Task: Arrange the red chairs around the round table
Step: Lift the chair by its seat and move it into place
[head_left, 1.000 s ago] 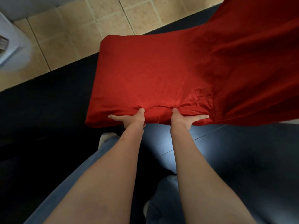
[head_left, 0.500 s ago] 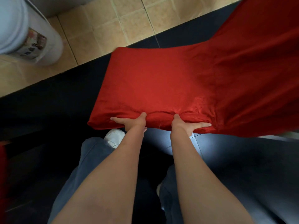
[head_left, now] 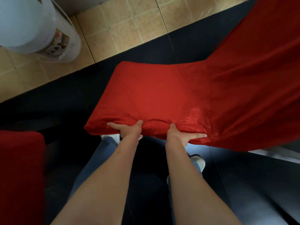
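Shifted right, velvety red chair in both hands.

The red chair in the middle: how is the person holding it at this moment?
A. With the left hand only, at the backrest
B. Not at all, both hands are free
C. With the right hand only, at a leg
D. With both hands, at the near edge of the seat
D: the left hand and the right hand both grip the near edge of the red chair seat.

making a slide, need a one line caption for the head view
Both hands, left hand and right hand, grip the near edge of a red-covered chair seat above a dark floor.
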### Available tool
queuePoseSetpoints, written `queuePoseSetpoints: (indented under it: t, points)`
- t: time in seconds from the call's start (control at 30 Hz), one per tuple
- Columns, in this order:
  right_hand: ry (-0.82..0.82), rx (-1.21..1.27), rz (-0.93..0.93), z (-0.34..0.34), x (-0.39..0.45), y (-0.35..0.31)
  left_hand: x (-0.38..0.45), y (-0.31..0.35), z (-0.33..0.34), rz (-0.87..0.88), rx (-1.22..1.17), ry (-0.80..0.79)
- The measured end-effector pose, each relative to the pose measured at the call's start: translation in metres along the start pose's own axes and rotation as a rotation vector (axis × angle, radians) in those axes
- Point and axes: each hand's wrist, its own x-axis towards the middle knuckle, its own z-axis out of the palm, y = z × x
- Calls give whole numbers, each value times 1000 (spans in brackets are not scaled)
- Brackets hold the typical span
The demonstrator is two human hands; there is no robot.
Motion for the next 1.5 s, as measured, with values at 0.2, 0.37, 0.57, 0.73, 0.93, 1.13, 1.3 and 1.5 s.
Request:
queuePoseSetpoints:
  t: [0.2,0.37,0.57,0.73,0.93,1.13,1.3,1.5]
  points:
    - [35,21,33,8,-27,3,1,13,-22,81,89,9]
    - [51,20,29,7,-36,-5,-7,21,-24,110,151,59]
    - [39,-25,-52,6,-45,-22,-19,42,-24,156,236,44]
    - [-27,-96,-161,-7,-48,-35,-30,61,-23,176,267,-40]
    - [-72,-93,-206,-8,-51,-65,-42,80,-12,247,160,-32]
    - [-55,-80,-238,-6,-54,-98,-58,109,-1,240,125,-13]
    - [-72,-95,-232,-4,-57,-128,-68,137,8,212,155,-12]
    - [-95,-145,-228,-2,-62,-173,-82,176,25,217,166,-1]
